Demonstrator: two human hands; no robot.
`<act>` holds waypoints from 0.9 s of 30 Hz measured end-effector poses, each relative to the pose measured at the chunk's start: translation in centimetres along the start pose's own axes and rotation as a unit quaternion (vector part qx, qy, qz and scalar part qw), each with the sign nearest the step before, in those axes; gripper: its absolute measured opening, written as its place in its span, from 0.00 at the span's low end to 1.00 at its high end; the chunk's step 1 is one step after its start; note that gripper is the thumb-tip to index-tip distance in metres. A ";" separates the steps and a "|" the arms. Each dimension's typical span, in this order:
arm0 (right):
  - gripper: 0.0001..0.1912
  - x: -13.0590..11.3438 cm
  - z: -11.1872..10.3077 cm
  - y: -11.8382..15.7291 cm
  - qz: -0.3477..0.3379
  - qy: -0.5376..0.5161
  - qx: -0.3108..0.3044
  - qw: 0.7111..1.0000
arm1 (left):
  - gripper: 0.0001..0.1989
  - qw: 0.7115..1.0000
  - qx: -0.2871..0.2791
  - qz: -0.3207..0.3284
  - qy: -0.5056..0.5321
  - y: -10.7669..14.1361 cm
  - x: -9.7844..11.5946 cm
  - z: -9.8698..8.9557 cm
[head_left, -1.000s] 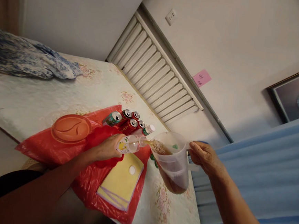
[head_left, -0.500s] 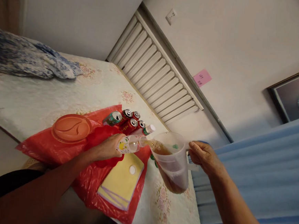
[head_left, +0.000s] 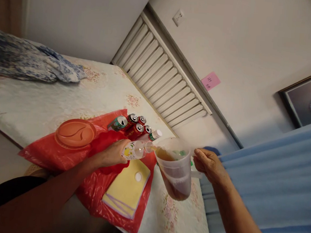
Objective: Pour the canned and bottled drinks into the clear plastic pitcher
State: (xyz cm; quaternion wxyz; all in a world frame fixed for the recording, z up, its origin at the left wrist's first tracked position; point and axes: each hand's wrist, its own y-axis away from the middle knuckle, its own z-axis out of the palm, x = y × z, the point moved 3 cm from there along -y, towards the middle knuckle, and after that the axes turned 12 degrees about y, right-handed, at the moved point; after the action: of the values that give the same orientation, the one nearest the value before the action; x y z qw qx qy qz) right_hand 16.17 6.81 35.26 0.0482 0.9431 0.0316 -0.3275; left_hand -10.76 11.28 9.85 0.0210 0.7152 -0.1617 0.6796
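Observation:
My left hand [head_left: 113, 153] is closed round a clear plastic bottle [head_left: 140, 149] with a lemon-printed label. The bottle lies nearly level, its mouth at the rim of a translucent measuring jug [head_left: 176, 177]. Brownish liquid shows in the jug, and some liquid is at the bottle's mouth. My right hand [head_left: 208, 163] grips the jug's handle and holds it tilted toward the bottle. Beneath the bottle is a folded yellow cloth [head_left: 125, 189] with a white bottle cap [head_left: 138, 176] on it. A red scalloped bowl [head_left: 99, 142] sits partly hidden behind my left hand.
Several drink cans [head_left: 135, 129] and a white-capped bottle [head_left: 156, 134] stand behind the bowl. An orange round lid [head_left: 76, 133] rests on a red plastic bag [head_left: 45, 151] over the flowered tablecloth [head_left: 65, 98]. Patterned fabric [head_left: 36, 60] lies at left; a radiator [head_left: 164, 74] lines the wall.
The jug and my right hand have shifted slightly left, and the jug stands more upright. My left hand and the bottle have barely moved.

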 end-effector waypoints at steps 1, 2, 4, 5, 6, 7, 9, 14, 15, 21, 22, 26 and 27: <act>0.34 0.2 0.2 0.0 0.000 -0.009 -0.001 1.000 | 0.25 1.000 0.000 0.007 -0.007 0.0 0.1 0.0; 0.34 0.4 0.5 0.0 -0.003 -0.016 -0.001 1.000 | 0.25 1.000 -0.001 0.014 -0.015 0.0 0.2 -0.1; 0.34 0.8 1.0 0.0 -0.009 -0.029 0.002 1.000 | 0.25 1.000 -0.004 0.016 -0.019 0.1 0.3 -0.1; 0.34 1.1 1.2 0.0 -0.013 -0.035 0.006 0.999 | 0.26 1.000 -0.004 0.013 -0.016 0.1 0.3 -0.1; 0.34 1.4 1.4 0.0 -0.017 -0.043 0.010 0.999 | 0.26 1.000 -0.003 0.011 -0.015 0.1 0.3 -0.1; 0.33 1.8 1.6 0.0 -0.019 -0.051 0.013 0.998 | 0.26 1.000 0.000 0.010 -0.015 0.0 0.4 -0.1; 0.33 2.7 2.0 0.0 -0.020 -0.068 0.018 0.997 | 0.26 1.000 0.006 0.012 -0.017 0.0 0.4 -0.1; 0.32 4.8 2.9 0.2 -0.014 -0.121 0.049 0.991 | 0.27 1.000 0.008 0.002 0.009 0.1 0.7 -0.2; 0.32 5.0 3.1 0.3 -0.015 -0.126 0.059 0.990 | 0.27 1.000 0.011 -0.003 0.013 0.1 0.8 -0.3; 0.31 4.6 5.0 0.7 0.003 -0.193 0.111 0.975 | 0.33 0.998 0.045 -0.019 0.036 0.3 1.4 -1.2; 0.31 4.4 5.3 0.8 0.005 -0.215 0.128 0.968 | 0.34 0.997 0.055 -0.016 0.042 0.3 1.6 -1.4; 0.30 3.2 6.9 0.8 -0.014 -0.270 0.174 0.947 | 0.33 0.992 0.116 -0.013 0.041 0.7 2.4 -2.7; 0.29 2.9 7.4 0.7 -0.019 -0.283 0.177 0.942 | 0.34 0.990 0.135 -0.013 0.038 0.8 2.7 -3.0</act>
State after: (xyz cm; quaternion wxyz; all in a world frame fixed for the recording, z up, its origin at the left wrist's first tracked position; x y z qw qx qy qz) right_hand 13.96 5.39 27.73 -0.1185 0.8039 -0.0234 -0.5823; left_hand -13.80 10.74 12.55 -0.0611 0.6871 -0.0582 0.7216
